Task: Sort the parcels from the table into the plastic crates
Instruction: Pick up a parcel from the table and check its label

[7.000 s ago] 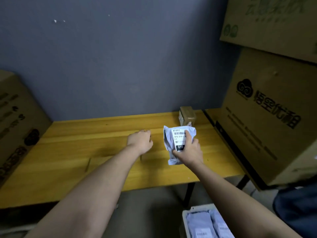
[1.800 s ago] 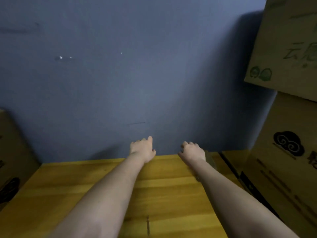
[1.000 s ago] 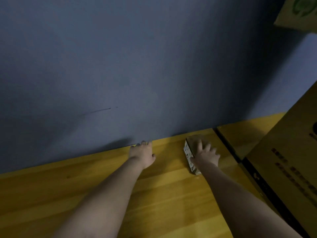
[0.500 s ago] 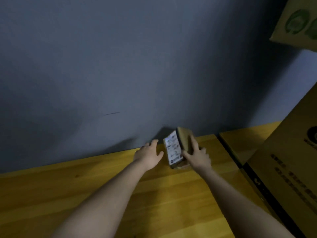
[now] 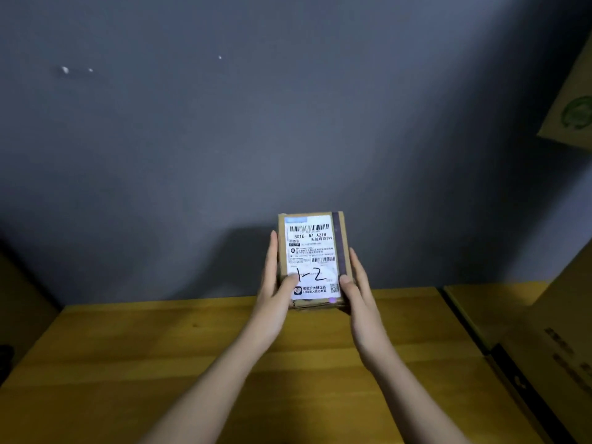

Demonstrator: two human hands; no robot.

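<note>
You are holding the parcel upright above the worktop's far edge, left hand and right hand gripping its long sides equally.

Both hands, left hand and right hand, hold a small brown cardboard parcel upright above the yellow wooden table, white label facing the camera.

Dim, soft frame — parcel's shadow on wall — edges bowed.
</note>
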